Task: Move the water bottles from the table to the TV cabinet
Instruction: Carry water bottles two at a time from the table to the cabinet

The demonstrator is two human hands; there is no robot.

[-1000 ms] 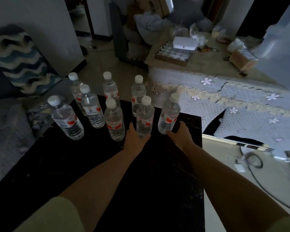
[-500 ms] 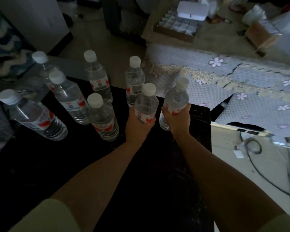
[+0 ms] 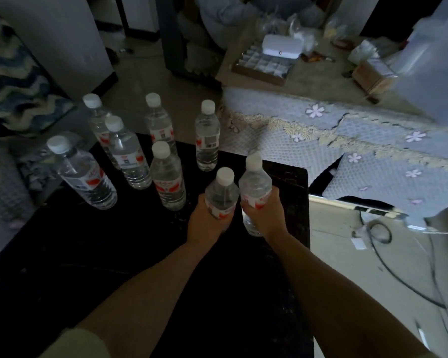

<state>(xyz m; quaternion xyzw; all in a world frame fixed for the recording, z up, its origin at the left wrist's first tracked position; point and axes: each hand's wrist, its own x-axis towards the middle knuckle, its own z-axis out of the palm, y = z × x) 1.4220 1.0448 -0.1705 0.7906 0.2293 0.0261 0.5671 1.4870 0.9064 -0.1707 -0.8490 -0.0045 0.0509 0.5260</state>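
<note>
Left grip (image 3: 207,220) is curled round the label band of one water bottle (image 3: 221,194), thumb side toward the camera; right grip (image 3: 265,212) is curled round a second water bottle (image 3: 255,186), fingers wrapped at the red label. The two held bottles are upright, tilted slightly, side by side and touching or nearly so, above the near-right part of the black surface (image 3: 140,267); cannot tell if their bases touch it. Six more bottles stand upright on the surface, farther and to the left: nearest standing bottle (image 3: 168,177) just left of the left grip, a far bottle (image 3: 207,136) beyond the held pair, another far bottle (image 3: 158,122) left of that, a pair overlapping in view (image 3: 128,157) and (image 3: 97,120), and the far-left bottle (image 3: 84,174) apart from the others. All have white caps, clear bodies, red-and-white labels. Both forearms reach in from the near edge, light green sleeve (image 3: 75,344) at near left. Right of the surface is pale floor with a dark cable (image 3: 380,232). Beyond lies a grey floral cloth (image 3: 347,140). Farther off, a compartmented tray (image 3: 263,67) with a white box (image 3: 282,46) on its far edge. Wavy-patterned cushion (image 3: 13,81) at far left. Scene is dim.
</note>
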